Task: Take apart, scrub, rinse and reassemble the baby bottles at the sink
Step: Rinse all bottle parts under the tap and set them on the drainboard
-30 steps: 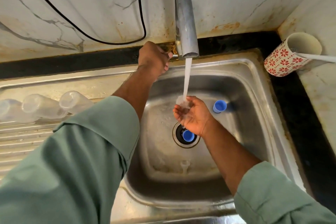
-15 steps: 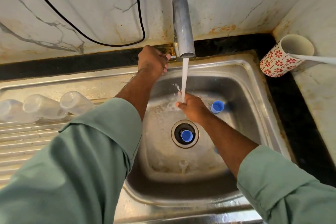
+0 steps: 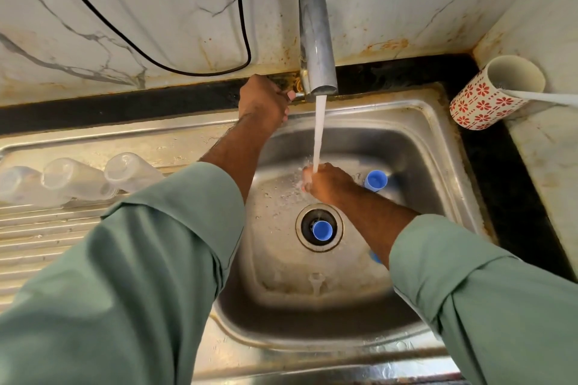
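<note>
My left hand (image 3: 264,101) grips the small handle at the base of the tap (image 3: 316,40), and water runs in a steady stream. Under that stream, over the sink basin (image 3: 431,147), my right hand (image 3: 328,184) has its knuckles up and fingers curled; whatever is inside them is hidden by the splash. One blue cap (image 3: 375,180) stands just right of that hand. Another blue cap (image 3: 322,230) sits in the drain hole. A clear teat (image 3: 316,281) lies on the basin floor. Three clear bottles (image 3: 72,178) lie on the drainboard at the left.
A red-flowered mug (image 3: 481,103) leans in the back right corner with a white handle (image 3: 544,97) sticking out of it. A black cable (image 3: 244,25) hangs on the marble wall. A sliver of blue (image 3: 373,256) shows under my right forearm. The ribbed drainboard (image 3: 37,237) spreads to the left.
My right hand has turned from palm up to knuckles up and moved back under the stream. The left hand has stayed on the tap handle.
</note>
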A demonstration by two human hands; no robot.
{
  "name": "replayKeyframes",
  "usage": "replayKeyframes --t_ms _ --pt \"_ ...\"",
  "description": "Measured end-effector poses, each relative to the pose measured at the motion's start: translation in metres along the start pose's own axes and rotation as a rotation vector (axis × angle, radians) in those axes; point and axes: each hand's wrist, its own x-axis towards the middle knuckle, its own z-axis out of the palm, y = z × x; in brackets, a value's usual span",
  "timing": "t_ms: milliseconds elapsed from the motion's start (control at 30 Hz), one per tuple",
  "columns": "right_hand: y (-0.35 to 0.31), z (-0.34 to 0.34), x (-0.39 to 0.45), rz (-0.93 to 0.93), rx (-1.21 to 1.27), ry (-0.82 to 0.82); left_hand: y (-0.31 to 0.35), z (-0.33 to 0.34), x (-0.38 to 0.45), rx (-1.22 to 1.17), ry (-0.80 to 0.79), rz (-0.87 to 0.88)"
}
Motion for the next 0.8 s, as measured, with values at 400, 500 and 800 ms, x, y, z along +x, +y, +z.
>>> replayKeyframes --t_ms 400,500,800 --pt "0.009 0.008 0.006 0.048 0.274 0.050 -0.002 -0.001 -0.001 0.010 -0.033 -0.019" --pt "0.009 0.008 0.003 0.060 0.383 0.075 -0.003 -0.001 -0.001 -0.015 -0.048 -0.054" --pt "0.003 0.013 -0.016 0.340 0.981 0.135 0.002 0.001 0.003 -0.027 -0.068 -0.154"
